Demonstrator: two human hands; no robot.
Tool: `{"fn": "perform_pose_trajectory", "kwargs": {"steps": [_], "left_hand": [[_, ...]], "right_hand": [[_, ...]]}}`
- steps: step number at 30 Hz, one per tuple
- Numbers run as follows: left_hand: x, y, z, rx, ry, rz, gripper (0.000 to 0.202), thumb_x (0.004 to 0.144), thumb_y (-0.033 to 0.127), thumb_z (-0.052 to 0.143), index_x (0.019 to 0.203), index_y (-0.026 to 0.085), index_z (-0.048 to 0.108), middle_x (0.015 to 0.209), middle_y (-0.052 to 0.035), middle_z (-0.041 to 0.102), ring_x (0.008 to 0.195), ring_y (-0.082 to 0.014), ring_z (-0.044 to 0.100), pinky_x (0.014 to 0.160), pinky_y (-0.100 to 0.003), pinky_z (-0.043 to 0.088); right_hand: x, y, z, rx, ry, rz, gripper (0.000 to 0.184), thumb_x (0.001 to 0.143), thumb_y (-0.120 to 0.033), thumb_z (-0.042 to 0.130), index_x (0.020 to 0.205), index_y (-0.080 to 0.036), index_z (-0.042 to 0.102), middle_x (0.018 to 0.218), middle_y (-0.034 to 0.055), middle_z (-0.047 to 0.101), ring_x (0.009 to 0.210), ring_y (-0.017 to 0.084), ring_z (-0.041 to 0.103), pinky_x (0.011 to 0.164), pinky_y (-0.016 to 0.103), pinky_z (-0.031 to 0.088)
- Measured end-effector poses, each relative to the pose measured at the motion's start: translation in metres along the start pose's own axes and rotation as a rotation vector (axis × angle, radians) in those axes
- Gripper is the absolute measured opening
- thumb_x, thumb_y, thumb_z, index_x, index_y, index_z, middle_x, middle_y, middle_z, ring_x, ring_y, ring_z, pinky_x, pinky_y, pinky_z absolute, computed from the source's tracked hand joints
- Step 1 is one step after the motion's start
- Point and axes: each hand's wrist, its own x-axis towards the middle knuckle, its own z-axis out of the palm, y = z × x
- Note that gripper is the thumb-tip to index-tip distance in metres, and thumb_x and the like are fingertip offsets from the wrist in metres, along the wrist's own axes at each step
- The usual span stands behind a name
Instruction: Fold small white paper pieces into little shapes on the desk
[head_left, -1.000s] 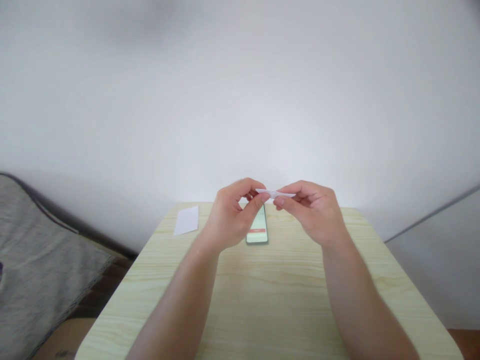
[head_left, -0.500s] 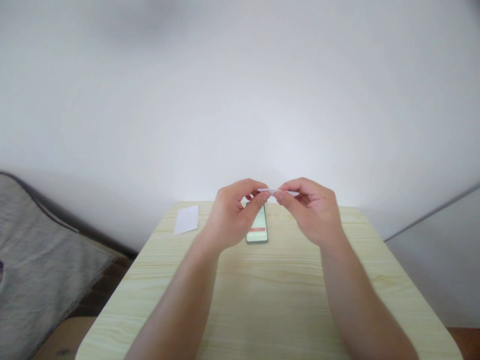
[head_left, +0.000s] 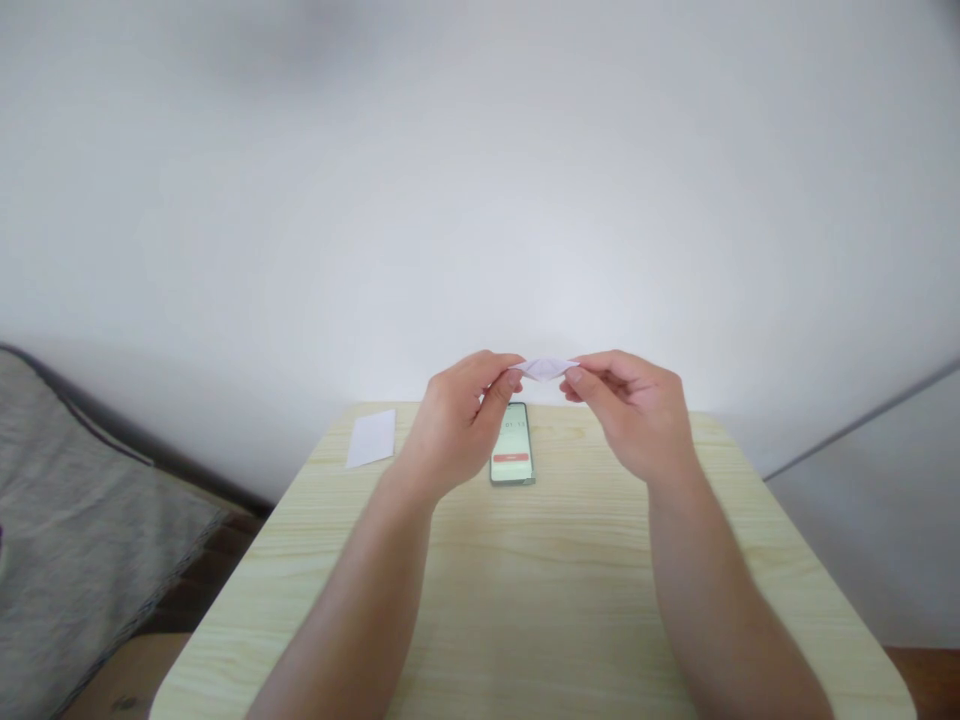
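A small folded piece of white paper point(head_left: 545, 369) is stretched between my two hands, above the far part of the table. My left hand point(head_left: 466, 418) pinches its left tip between thumb and fingers. At the opposite tip, my right hand point(head_left: 636, 412) pinches it the same way. The paper's middle bulges into a pointed shape with visible creases. Below and behind my left hand lies a phone point(head_left: 511, 468) with a lit screen, partly covered by that hand.
A flat white sheet of paper point(head_left: 372, 438) rests at the far left of the wood-grain table point(head_left: 540, 600). Behind the table's far edge rises a white wall point(head_left: 480, 200). Grey cloth point(head_left: 82, 540) covers something on the left.
My hands have moved slightly apart and up. The folded paper's middle now shows between them, where before it was a thin edge mostly covered by my fingers.
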Motion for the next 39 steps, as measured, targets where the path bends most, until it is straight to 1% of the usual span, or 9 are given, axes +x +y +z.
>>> {"fn": "perform_pose_trajectory", "kwargs": {"steps": [5, 12, 19, 22, 25, 29, 33, 36, 39], "left_hand": [[-0.001, 0.001, 0.007, 0.192, -0.014, 0.081, 0.028, 0.11, 0.029, 0.047, 0.117, 0.019, 0.072, 0.096, -0.0064, 0.072, 0.091, -0.0204, 0.065, 0.083, -0.035, 0.05], [-0.005, 0.006, 0.034, 0.368, -0.115, 0.156, 0.032, 0.111, 0.028, 0.041, 0.12, 0.017, 0.07, 0.098, -0.009, 0.072, 0.094, -0.0232, 0.065, 0.081, -0.037, 0.05], [-0.039, -0.003, 0.08, 0.484, -0.302, 0.103, 0.034, 0.11, 0.027, 0.04, 0.119, 0.018, 0.071, 0.101, -0.0104, 0.073, 0.098, -0.0258, 0.066, 0.082, -0.04, 0.05], [-0.06, -0.008, 0.099, 0.478, -0.321, 0.076, 0.031, 0.109, 0.029, 0.044, 0.117, 0.019, 0.072, 0.102, -0.0116, 0.075, 0.101, -0.0278, 0.068, 0.082, -0.042, 0.05], [-0.076, -0.016, 0.102, 0.462, -0.312, 0.057, 0.026, 0.104, 0.03, 0.054, 0.12, 0.021, 0.072, 0.109, -0.0123, 0.077, 0.106, -0.0291, 0.068, 0.085, -0.043, 0.05], [-0.088, -0.05, 0.07, 0.434, -0.192, -0.025, 0.025, 0.103, 0.037, 0.056, 0.117, 0.024, 0.072, 0.111, -0.0097, 0.077, 0.111, -0.0297, 0.067, 0.097, -0.044, 0.051], [-0.103, -0.124, 0.009, 0.582, -0.002, -0.18, 0.031, 0.099, 0.048, 0.059, 0.117, 0.027, 0.072, 0.122, -0.0085, 0.073, 0.121, -0.036, 0.062, 0.104, -0.051, 0.047], [-0.121, -0.19, -0.03, 0.67, 0.007, -0.255, 0.046, 0.091, 0.058, 0.064, 0.124, 0.027, 0.068, 0.13, -0.0082, 0.068, 0.126, -0.0445, 0.058, 0.104, -0.062, 0.045], [-0.139, -0.238, -0.053, 0.677, -0.078, -0.358, 0.06, 0.084, 0.068, 0.067, 0.122, 0.022, 0.068, 0.128, -0.0108, 0.068, 0.126, -0.0476, 0.058, 0.101, -0.063, 0.045]], "right_hand": [[0.0, -0.001, -0.004, 0.024, 0.021, 0.051, 0.023, 0.092, -0.041, 0.076, 0.105, -0.022, 0.082, 0.084, 0.0037, 0.08, 0.076, 0.019, 0.076, 0.071, 0.033, 0.064], [-0.01, 0.011, -0.024, -0.009, 0.012, 0.171, 0.021, 0.089, -0.039, 0.076, 0.094, -0.019, 0.081, 0.079, 0.0045, 0.079, 0.071, 0.018, 0.073, 0.067, 0.031, 0.063], [-0.033, 0.059, -0.043, -0.171, -0.099, 0.411, 0.015, 0.085, -0.03, 0.072, 0.092, -0.018, 0.079, 0.081, 0.0039, 0.08, 0.068, 0.015, 0.072, 0.058, 0.025, 0.06], [-0.052, 0.082, -0.046, -0.202, -0.126, 0.475, 0.013, 0.084, -0.024, 0.071, 0.091, -0.017, 0.079, 0.079, 0.0039, 0.08, 0.064, 0.014, 0.071, 0.057, 0.024, 0.058], [-0.064, 0.105, -0.055, -0.241, -0.113, 0.531, 0.012, 0.086, -0.022, 0.071, 0.092, -0.017, 0.079, 0.079, 0.0036, 0.08, 0.065, 0.013, 0.071, 0.061, 0.024, 0.059], [-0.06, 0.137, -0.092, -0.321, -0.04, 0.653, 0.015, 0.094, -0.027, 0.072, 0.1, -0.014, 0.076, 0.087, 0.0052, 0.077, 0.073, 0.015, 0.072, 0.07, 0.028, 0.061], [-0.038, 0.161, -0.145, -0.384, 0.033, 0.797, 0.036, 0.102, -0.038, 0.067, 0.131, -0.017, 0.065, 0.131, 0.0108, 0.068, 0.109, 0.024, 0.07, 0.093, 0.045, 0.062], [-0.022, 0.174, -0.174, -0.417, 0.086, 0.865, 0.039, 0.102, -0.038, 0.068, 0.134, -0.017, 0.064, 0.135, 0.012, 0.066, 0.114, 0.026, 0.069, 0.096, 0.047, 0.061], [-0.009, 0.184, -0.189, -0.441, 0.116, 0.911, 0.04, 0.101, -0.038, 0.069, 0.135, -0.017, 0.064, 0.135, 0.012, 0.066, 0.115, 0.026, 0.069, 0.096, 0.047, 0.061]]}}
